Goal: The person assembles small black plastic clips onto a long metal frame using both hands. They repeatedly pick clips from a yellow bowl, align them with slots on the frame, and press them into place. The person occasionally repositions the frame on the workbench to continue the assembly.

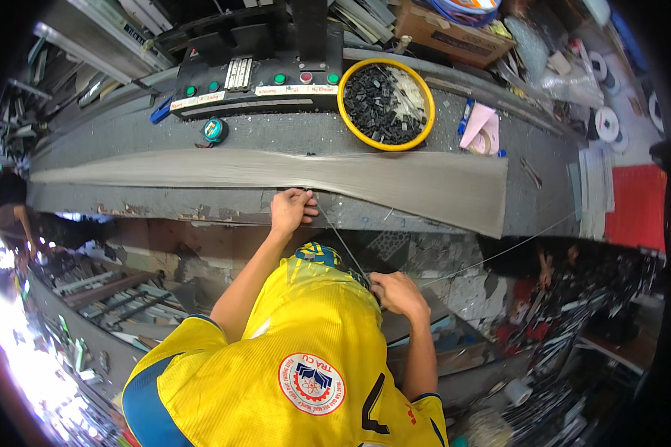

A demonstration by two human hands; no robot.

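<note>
Left hand (294,209): fingers curled, thumb and forefinger close together at the near edge of the grey pleated strip (432,186); can't tell from here if they grip it or the cord. Right hand (400,295): closed on the thin cord (343,243), lower, by the person's waist. Cord runs slantwise between both hands. Strip lies lengthwise on the grey tabletop (276,135), wider at right. Beyond it: yellow-rimmed basket (389,146) of black pieces, teal tape measure (215,130).

grey strip (313,170), yellow basket (388,147)
</note>
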